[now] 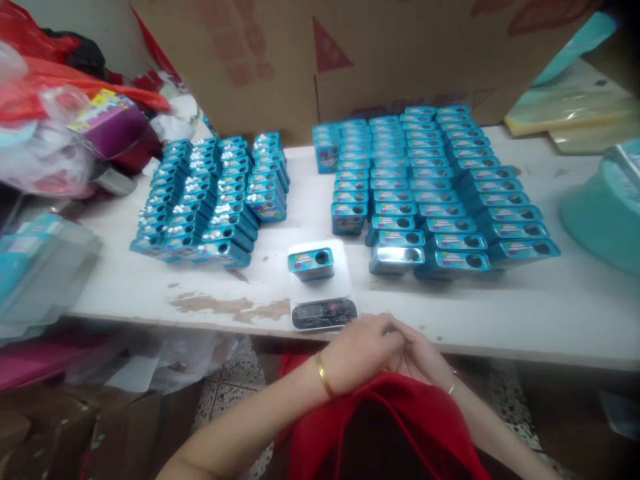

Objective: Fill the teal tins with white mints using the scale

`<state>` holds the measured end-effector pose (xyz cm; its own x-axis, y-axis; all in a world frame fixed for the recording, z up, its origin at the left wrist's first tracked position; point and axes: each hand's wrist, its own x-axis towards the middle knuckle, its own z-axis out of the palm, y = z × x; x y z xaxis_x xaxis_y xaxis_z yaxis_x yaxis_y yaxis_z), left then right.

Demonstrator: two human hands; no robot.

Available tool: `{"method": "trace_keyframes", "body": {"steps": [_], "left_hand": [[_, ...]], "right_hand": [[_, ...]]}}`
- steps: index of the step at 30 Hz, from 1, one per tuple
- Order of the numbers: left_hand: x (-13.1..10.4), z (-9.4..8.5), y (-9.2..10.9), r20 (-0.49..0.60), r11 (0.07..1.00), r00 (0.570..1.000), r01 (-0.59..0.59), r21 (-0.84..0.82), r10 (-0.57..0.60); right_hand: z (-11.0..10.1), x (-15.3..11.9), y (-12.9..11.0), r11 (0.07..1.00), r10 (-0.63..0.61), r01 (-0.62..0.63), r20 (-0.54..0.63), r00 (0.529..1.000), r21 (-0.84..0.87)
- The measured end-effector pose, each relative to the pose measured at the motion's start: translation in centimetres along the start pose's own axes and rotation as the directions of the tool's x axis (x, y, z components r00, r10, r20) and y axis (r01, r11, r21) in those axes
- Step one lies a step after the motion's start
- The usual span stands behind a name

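Observation:
Both of my hands rest together at the table's front edge, just right of a white scale. My left hand (pixel 367 347), with a gold bangle at the wrist, lies against my right hand (pixel 425 353); their fingers overlap, and whatever lies between them is hidden. On the scale (pixel 325 287) stands one small blue box (pixel 311 261) with a dark round spot on its top. Rows of like blue boxes (pixel 430 193) fill the table behind and to the right. Another group of blue boxes (pixel 210 200), many topped with small white pieces, stands at the left.
A big cardboard box (pixel 400 60) rises behind the rows. Red and clear plastic bags (pixel 40 133) and a purple box (pixel 113 130) lie at the left. A teal tub (pixel 600 207) and yellowish packets (pixel 590 127) are at the right.

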<state>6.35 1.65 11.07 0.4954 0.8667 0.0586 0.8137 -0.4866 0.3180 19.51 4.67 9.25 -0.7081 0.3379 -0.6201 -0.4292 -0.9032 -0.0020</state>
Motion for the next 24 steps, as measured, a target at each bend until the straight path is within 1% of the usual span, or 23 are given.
{"method": "trace_keyframes", "body": {"steps": [4, 6, 8, 10, 12, 13, 14, 15, 18, 20, 24], "left_hand": [[0.1, -0.2, -0.4, -0.048, 0.999, 0.998, 0.028, -0.035, -0.029], [0.0, -0.8, -1.0, -0.048, 0.997, 0.999, 0.020, -0.081, -0.024], [-0.4, -1.8, -1.7, -0.069, 0.987, 0.998, -0.017, -0.159, 0.006], [-1.2, -3.0, -2.6, -0.162, 0.967, 0.987, -0.038, -0.250, -0.003], [-2.1, -4.2, -3.4, -0.292, 0.946, 0.952, -0.006, -0.324, -0.094], [-2.5, -4.7, -3.7, -0.326, 0.935, 0.934, 0.024, -0.353, -0.148], [-2.7, -5.0, -3.9, -0.328, 0.925, 0.926, 0.055, -0.375, -0.188], [-2.8, -5.1, -4.0, -0.303, 0.918, 0.930, 0.080, -0.388, -0.209], [-2.6, -4.8, -3.8, -0.199, 0.916, 0.960, 0.110, -0.387, -0.199], [-2.2, -4.3, -3.5, -0.181, 0.921, 0.964, 0.116, -0.372, -0.194], [-1.6, -3.8, -3.4, -0.182, 0.938, 0.962, 0.136, -0.320, -0.202]], "right_hand": [[0.1, 0.4, -0.1, 0.999, -0.029, 0.029, -0.011, 1.000, 0.020], [0.7, 0.6, -0.2, 0.999, -0.045, 0.045, -0.025, 0.999, 0.017], [1.5, 0.8, -0.4, 0.999, -0.046, 0.047, -0.031, 0.998, 0.016], [2.3, 1.0, -0.7, 0.999, -0.054, 0.054, -0.017, 0.998, 0.006], [3.2, 1.2, -0.9, 0.997, -0.075, 0.076, 0.023, 0.997, -0.030], [3.6, 1.4, -1.0, 0.995, -0.088, 0.091, 0.049, 0.995, -0.048], [4.0, 1.5, -1.0, 0.993, -0.098, 0.103, 0.075, 0.992, -0.062], [4.3, 1.7, -1.0, 0.992, -0.102, 0.109, 0.098, 0.990, -0.069], [5.1, 2.0, -0.8, 0.993, -0.103, 0.110, 0.139, 0.985, -0.046], [5.5, 2.0, -0.5, 0.994, -0.109, 0.112, 0.147, 0.983, -0.015], [5.8, 2.0, -0.2, 0.993, -0.118, 0.116, 0.161, 0.980, 0.023]]}}
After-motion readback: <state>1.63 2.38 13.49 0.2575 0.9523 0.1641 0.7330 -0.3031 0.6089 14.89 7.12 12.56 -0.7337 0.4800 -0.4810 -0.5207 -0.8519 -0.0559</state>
